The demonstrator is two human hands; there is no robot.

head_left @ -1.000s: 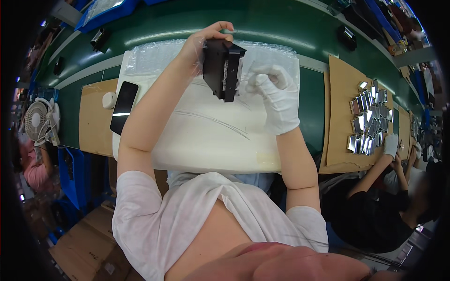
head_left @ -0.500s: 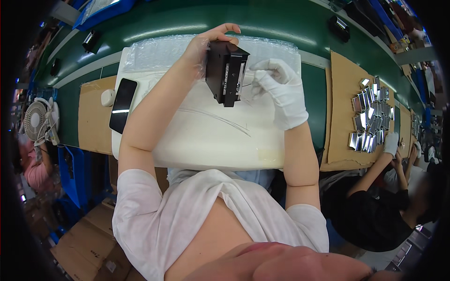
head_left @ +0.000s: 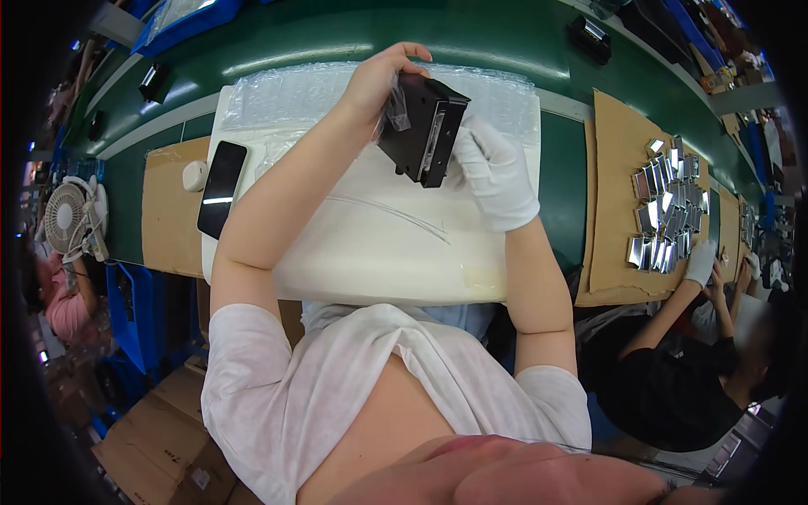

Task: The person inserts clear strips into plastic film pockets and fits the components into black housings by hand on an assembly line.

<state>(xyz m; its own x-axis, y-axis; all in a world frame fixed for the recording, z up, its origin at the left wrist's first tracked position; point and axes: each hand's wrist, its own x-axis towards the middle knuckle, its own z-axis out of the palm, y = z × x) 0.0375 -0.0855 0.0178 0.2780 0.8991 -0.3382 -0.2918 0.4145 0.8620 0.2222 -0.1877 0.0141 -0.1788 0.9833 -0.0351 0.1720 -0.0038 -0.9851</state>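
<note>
My bare left hand [head_left: 375,77] grips a black box-shaped device [head_left: 419,126] from its far left side, holding it tilted above the white padded work surface [head_left: 379,252]. A piece of clear plastic film [head_left: 397,108] hangs between that hand and the box. A narrow side of the device with a pale slotted strip faces right and toward me. My right hand [head_left: 495,172], in a white glove, is closed against or close behind the box's right side. Its fingertips are partly hidden there, so what they hold does not show. Thin wire-like strands [head_left: 396,215] lie on the white surface.
Bubble wrap [head_left: 286,93] covers the far edge. A phone [head_left: 222,189] and a white case [head_left: 194,176] lie at left. Black units [head_left: 589,39] sit on the green belt [head_left: 471,34]. Shiny metal parts [head_left: 669,206] cover cardboard [head_left: 619,168] at right, beside a co-worker's gloved hand [head_left: 700,263].
The black device has shifted slightly right and turned in my left hand. My right hand has closed in from beside it to its right side. Units on the belt have slid left.
</note>
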